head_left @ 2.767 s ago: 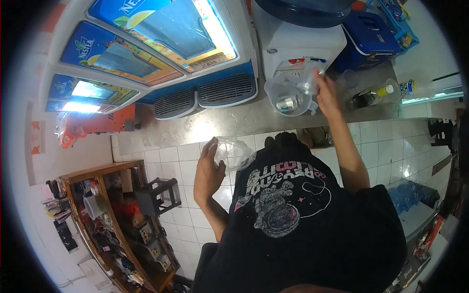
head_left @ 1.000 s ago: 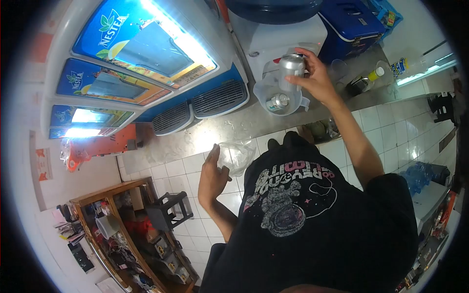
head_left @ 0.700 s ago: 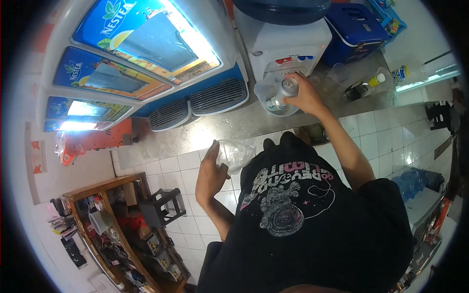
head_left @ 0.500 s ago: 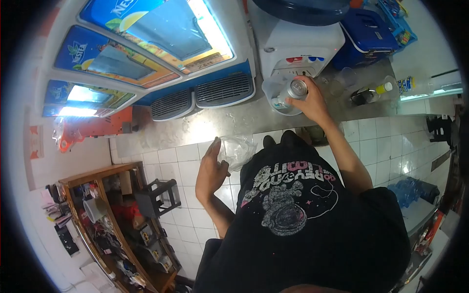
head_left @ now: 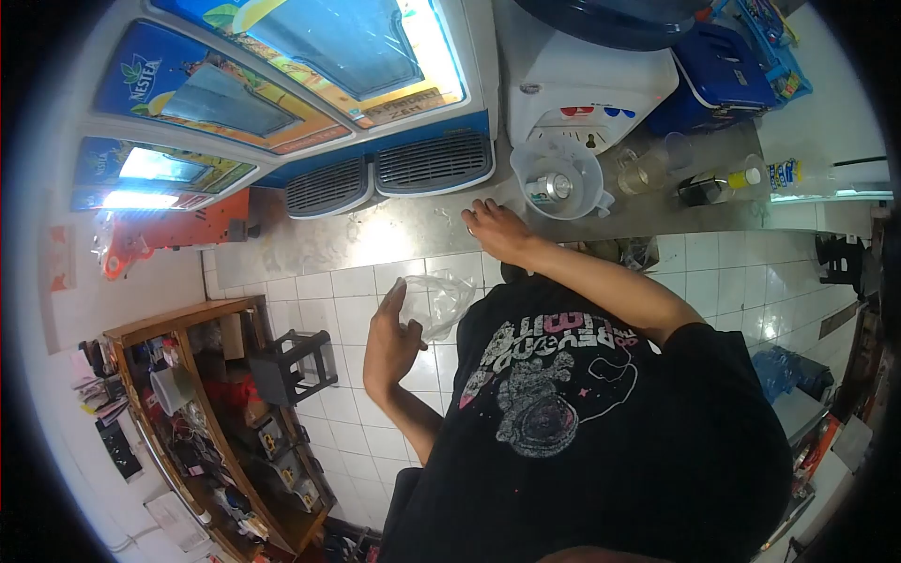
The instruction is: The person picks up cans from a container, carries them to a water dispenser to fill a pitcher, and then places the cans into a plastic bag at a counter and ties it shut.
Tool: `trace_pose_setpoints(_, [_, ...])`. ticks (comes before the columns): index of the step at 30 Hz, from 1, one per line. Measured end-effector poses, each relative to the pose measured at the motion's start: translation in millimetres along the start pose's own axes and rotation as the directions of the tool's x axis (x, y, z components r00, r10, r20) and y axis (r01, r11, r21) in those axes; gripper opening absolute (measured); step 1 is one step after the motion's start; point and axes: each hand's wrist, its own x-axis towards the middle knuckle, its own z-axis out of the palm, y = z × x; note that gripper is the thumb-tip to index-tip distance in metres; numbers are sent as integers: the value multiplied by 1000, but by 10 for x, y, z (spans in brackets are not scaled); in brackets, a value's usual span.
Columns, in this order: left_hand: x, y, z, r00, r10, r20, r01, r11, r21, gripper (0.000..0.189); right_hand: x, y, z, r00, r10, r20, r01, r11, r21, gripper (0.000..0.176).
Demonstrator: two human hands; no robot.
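My left hand (head_left: 390, 349), fingers pinched together, holds a clear plastic bag (head_left: 439, 306) in front of the counter's edge. The bag hangs loosely open beside my shirt. Over the front of the steel counter (head_left: 357, 231) is my right hand (head_left: 498, 231), empty, with its fingers apart and slightly bent. Just right of that hand stands a translucent plastic pitcher (head_left: 588, 175) with a handle and spout. Inside the pitcher lies a silver can (head_left: 556, 187), tilted on its side.
Behind the pitcher is a white water dispenser (head_left: 601, 80). A drink machine (head_left: 244, 103) with drip trays (head_left: 435, 169) stands left. Cups (head_left: 641, 173), a dark bottle (head_left: 713, 185) and a blue cooler (head_left: 718, 75) are at the right. Below left are a stool (head_left: 296, 364) and a wooden shelf (head_left: 188, 328).
My right hand has let go of the can, which now lies in the pitcher, and has moved left toward the bag. My left hand keeps the bag, shifting slightly left.
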Motion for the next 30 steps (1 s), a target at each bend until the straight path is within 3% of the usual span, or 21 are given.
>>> trace_pose_setpoints(5, [-47,-149,47,999,-41,-11,41,998,-41,65,-92,85,63,992,-81,-101,69,991,-117,41])
trace_pose_setpoints(7, [-61,-140,48,998,-64,-8,63,996,-62,66,-199,-71,-366,975,-29,-220,60,989,135,36])
trace_pose_setpoints(8, [-62,-154,49,997,-71,-9,70,995,-74,66,-228,-53,-562,977,-36,-208,65,989,132,36])
trace_pose_setpoints(10, [-57,-181,32,997,-81,-15,80,995,-59,66,-323,103,-927,946,277,-172,-183,888,421,36])
trace_pose_setpoints(12, [-43,-148,15,997,-81,-17,79,994,-70,66,-362,438,-1156,905,401,-141,-274,804,527,38])
trace_pose_setpoints(14, [-6,-147,4,997,-74,-13,72,995,-72,67,-408,845,-1096,939,305,-156,-278,945,175,44])
trace_pose_setpoints(15, [25,-157,7,998,-55,-8,54,996,-73,67,-417,947,-1032,938,308,-156,-281,944,173,44])
trace_pose_setpoints(17, [70,-143,4,1000,-31,3,31,997,-74,67,-443,1090,-901,956,292,37,-286,951,-122,52])
trace_pose_setpoints(23, [91,-110,-25,1000,-24,-11,23,997,-67,66,-336,1164,-765,927,306,215,-252,936,-245,64])
trace_pose_setpoints(30, [38,-152,7,999,-44,-30,41,995,-89,65,-301,1157,-754,935,290,206,-247,946,-212,63])
